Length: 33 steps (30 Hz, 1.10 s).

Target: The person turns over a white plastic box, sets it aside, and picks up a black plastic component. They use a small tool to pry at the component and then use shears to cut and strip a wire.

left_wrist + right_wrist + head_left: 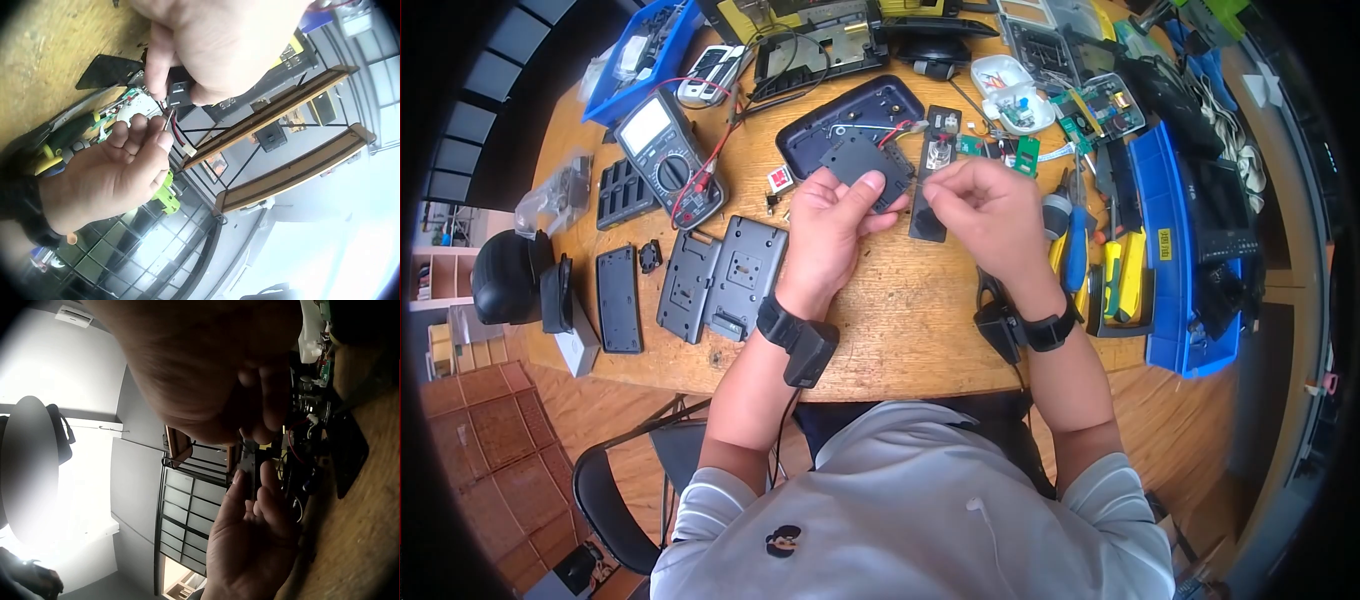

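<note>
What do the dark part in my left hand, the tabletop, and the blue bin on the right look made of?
Dark part: probably matte plastic, judging by its dull, even gray and notched edge.
Tabletop: wood or wood veneer, low sheen, with streaky brown grain.
Blue bin: likely smooth molded plastic, given its uniform color and slight shine.

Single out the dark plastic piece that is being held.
It's the flat, squarish piece gripped by the left hand; the others, such as the navy shell and the shallow tray at left, lie on the table.
</note>
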### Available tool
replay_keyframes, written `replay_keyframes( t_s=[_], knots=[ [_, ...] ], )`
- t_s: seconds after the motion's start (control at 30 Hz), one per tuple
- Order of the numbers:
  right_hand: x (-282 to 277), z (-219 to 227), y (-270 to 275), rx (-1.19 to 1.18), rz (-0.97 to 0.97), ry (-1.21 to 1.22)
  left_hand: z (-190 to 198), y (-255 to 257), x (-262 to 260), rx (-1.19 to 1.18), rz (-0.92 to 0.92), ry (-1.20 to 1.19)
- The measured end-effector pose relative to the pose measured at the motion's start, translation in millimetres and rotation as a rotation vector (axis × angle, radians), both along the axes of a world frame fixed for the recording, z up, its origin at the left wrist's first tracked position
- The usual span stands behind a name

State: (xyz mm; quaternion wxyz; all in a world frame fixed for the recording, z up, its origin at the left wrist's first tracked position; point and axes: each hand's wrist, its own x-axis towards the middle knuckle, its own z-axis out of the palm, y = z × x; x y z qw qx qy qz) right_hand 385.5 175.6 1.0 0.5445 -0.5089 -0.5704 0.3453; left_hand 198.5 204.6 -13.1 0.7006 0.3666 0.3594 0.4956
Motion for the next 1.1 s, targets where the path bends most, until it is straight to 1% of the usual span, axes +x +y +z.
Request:
replay_keyframes(
  t_s=[0.23, 0.3, 0.47, 0.53, 0.63, 0.7, 0.73, 0.8, 0.83, 0.9, 1.1],
  knots=[
    [-1, 2, -1, 0.03, -0.016, -0.078, 1, -2, 1, 0.048, 0.013, 0.096],
    [-1, 3, -1, 0.064, -0.023, -0.133, 0, -3, 2, 0.064, 0.017, 0.102],
    [-2, 4, -2, 0.094, -0.03, -0.181, -1, -5, 4, 0.087, 0.022, 0.1],
    [-2, 3, -2, 0.097, -0.033, -0.189, -3, -6, 6, 0.125, 0.046, 0.161],
    [-1, 4, -2, 0.063, -0.044, -0.235, -9, -7, 7, 0.189, 0.051, 0.155],
    [0, 2, 0, 0.239, -0.032, -0.376, -7, -7, 8, 0.177, 0.059, 0.159],
    [0, 2, 0, 0.239, -0.032, -0.375, -6, -7, 8, 0.164, 0.068, 0.163],
    [1, 3, 0, 0.273, -0.002, -0.477, -7, -7, 7, 0.154, 0.064, 0.173],
    [2, 3, 0, 0.272, -0.004, -0.477, -7, -6, 7, 0.144, 0.06, 0.181],
    [3, 2, 0, 0.331, 0.02, -0.523, -7, -7, 8, 0.14, 0.059, 0.186],
    [5, 1, 0, 0.353, 0.061, -0.546, -8, -6, 7, 0.135, 0.05, 0.213]
  ],
)
